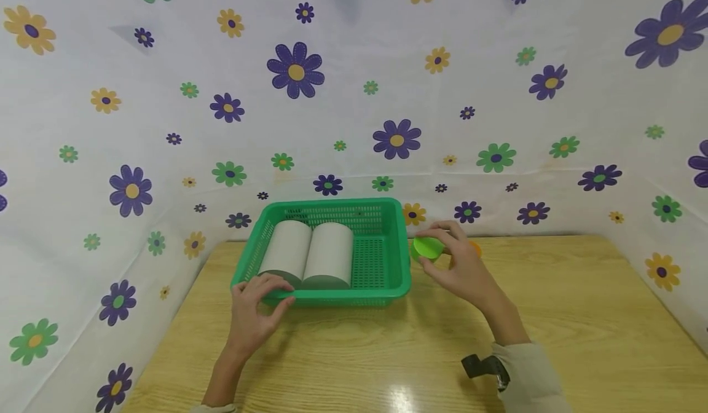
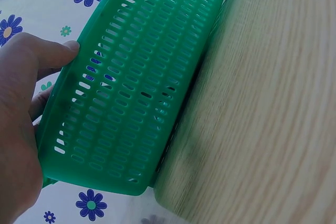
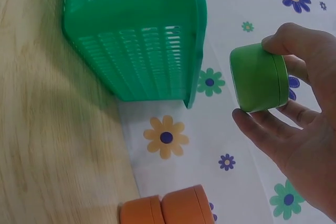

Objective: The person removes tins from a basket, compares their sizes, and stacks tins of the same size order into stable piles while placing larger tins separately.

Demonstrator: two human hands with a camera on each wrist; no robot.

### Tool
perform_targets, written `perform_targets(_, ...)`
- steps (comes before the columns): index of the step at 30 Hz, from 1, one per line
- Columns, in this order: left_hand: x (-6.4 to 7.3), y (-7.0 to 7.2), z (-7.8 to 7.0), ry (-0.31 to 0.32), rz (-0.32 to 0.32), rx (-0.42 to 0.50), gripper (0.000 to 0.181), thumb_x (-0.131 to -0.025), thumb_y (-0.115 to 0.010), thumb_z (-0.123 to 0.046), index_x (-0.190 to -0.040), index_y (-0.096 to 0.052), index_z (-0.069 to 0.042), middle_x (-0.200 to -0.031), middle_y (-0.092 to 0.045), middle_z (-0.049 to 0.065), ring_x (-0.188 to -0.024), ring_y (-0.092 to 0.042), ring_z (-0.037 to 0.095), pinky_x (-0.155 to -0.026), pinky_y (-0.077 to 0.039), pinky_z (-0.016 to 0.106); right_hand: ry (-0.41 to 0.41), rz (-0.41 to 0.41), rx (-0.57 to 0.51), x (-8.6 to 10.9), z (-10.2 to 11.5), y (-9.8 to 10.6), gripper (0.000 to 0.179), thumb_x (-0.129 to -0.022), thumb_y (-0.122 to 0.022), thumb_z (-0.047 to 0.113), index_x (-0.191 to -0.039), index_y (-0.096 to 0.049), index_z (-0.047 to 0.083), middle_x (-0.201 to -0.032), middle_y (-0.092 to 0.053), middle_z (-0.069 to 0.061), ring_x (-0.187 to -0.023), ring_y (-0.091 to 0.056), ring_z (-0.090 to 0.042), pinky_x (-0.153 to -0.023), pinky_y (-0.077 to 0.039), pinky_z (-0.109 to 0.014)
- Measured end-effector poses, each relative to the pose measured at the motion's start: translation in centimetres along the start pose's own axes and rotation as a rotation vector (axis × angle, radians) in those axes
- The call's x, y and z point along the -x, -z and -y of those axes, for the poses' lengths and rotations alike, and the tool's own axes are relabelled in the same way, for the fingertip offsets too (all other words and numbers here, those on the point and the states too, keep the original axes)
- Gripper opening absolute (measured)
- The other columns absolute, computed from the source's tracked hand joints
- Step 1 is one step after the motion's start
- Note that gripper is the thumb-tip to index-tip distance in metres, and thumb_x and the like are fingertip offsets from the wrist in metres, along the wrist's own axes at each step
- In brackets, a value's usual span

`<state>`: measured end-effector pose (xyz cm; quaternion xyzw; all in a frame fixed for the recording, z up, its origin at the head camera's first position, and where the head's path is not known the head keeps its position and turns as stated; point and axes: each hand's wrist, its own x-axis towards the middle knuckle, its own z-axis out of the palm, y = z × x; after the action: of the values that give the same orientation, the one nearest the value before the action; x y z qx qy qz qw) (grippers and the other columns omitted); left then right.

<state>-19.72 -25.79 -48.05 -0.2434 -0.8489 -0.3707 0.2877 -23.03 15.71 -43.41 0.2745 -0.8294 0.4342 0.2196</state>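
My left hand grips the front left rim of a green plastic basket; in the left wrist view the thumb lies on the rim and fingers reach behind it. Inside the basket, two white cylinders lie side by side at the left and middle. My right hand pinches a small green round container between thumb and fingers, just right of the basket. In the right wrist view it is held apart from the basket wall, its lid seam toward the palm.
Orange containers stand on the table right of the basket, mostly hidden behind my right hand in the head view. The wooden table meets a flower-print cloth at the back and left. A black strap hangs at the right sleeve.
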Motion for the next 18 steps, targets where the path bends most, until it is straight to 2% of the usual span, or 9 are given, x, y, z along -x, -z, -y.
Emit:
perform_targets(6, 0.0, 0.1, 0.1, -0.007, -0.004, -0.003, 0.022, -0.080, -0.086, -0.008, -0.095, -0.075, -0.018, -0.099, -0.070, -0.008, -0.096, -0.060, 0.016, -0.085, -0.020, 0.043, -0.052, -0.045, 0.001, 0.3, -0.5, 1.2, 0.043, -0.085, -0.078, -0.002, -0.126, -0.068, 0.007, -0.128, -0.054, -0.013, -0.112, -0.060, -0.033, -0.082, -0.056, -0.056)
perform_targets(10, -0.1, 0.0, 0.1, -0.005, -0.002, -0.001, 0.021, -0.081, -0.086, -0.010, -0.095, -0.075, -0.019, -0.099, -0.070, -0.009, -0.095, -0.060, 0.016, -0.085, -0.020, 0.043, -0.054, -0.077, -0.005, 0.5, -0.7, 1.8, 0.040, -0.086, -0.078, -0.004, -0.124, -0.068, 0.003, -0.130, -0.055, -0.016, -0.113, -0.060, -0.037, -0.082, -0.055, -0.056)
perform_targets(18, 0.0, 0.1, 0.0, 0.006, 0.002, -0.005, 0.021, -0.081, -0.086, -0.011, -0.096, -0.075, -0.021, -0.099, -0.070, -0.009, -0.096, -0.059, 0.015, -0.084, -0.020, 0.043, -0.089, -0.129, -0.013, 0.7, -1.1, 2.5, 0.037, -0.086, -0.078, -0.004, -0.121, -0.069, 0.001, -0.131, -0.056, -0.016, -0.118, -0.059, -0.034, -0.086, -0.054, -0.054)
